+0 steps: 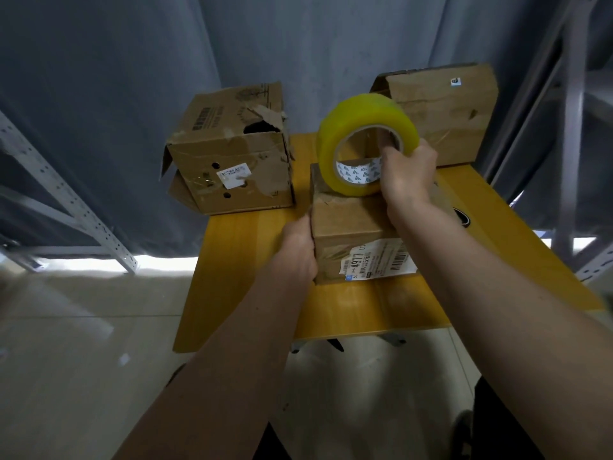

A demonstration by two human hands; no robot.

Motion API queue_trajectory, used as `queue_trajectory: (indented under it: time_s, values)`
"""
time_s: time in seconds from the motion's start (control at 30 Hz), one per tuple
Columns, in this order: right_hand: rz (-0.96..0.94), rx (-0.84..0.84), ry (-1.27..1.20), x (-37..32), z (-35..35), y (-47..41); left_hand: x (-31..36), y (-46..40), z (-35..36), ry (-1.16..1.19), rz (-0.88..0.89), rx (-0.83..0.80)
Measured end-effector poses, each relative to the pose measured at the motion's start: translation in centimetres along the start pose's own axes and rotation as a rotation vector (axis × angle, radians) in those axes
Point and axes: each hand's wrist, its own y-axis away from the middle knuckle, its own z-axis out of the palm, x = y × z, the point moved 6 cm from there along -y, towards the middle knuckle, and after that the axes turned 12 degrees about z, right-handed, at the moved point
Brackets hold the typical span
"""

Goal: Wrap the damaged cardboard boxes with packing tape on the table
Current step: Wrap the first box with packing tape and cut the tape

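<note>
At centre frame, a small cardboard box (348, 220) with a shipping label (378, 258) stands on the yellow counter (238, 260). The left hand (298, 247) grips its left side. The right hand (406, 171) holds a yellow tape roll (331, 141) upright on the box top, fingers through the core. A torn box (232, 154) sits at upper left, another box (444, 114) at upper right.

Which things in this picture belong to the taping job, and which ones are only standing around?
Belong to the job:
- yellow roll of packing tape, held by the right hand
- small brown cardboard box with a white label, steadied by the left hand
- torn brown cardboard box
- large brown cardboard box
- yellow wooden table

Standing around:
- grey curtain
- grey metal shelf frame
</note>
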Motion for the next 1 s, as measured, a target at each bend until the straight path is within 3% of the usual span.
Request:
queue_trajectory:
  time_s: [0.13,0.33,0.4,0.47,0.57,0.63,0.73,0.83,1.0]
  values:
    - [0.013,0.012,0.011,-0.1,0.0,0.2,-0.4,0.6,-0.2,-0.019,-0.048,-0.009]
    - [0.037,0.002,0.009,-0.1,-0.1,0.5,-0.1,0.1,-1.3,-0.273,0.011,0.021]
    - [0.04,-0.002,0.01,-0.1,-0.2,0.5,1.4,0.1,-1.6,-0.389,0.132,0.084]
    - [0.041,-0.006,0.016,-0.2,-0.2,0.5,4.0,0.7,-1.5,-0.373,0.362,0.124]
    - [0.05,-0.009,0.032,-0.2,-0.3,0.4,6.9,3.3,1.3,-0.492,0.717,-0.235]
    - [0.051,-0.019,0.05,-0.3,-0.3,0.4,6.4,4.3,2.1,-0.713,0.742,-0.397]
    - [0.049,-0.06,0.072,-0.2,-0.1,0.5,5.8,4.0,2.0,-1.061,0.758,-0.346]
    - [0.06,-0.118,0.055,-0.3,-0.3,0.6,6.2,3.8,2.1,-1.115,0.758,-0.308]
    - [-0.026,-0.147,0.088,-1.1,-1.0,1.0,6.6,3.3,2.2,-1.409,0.69,-0.296]
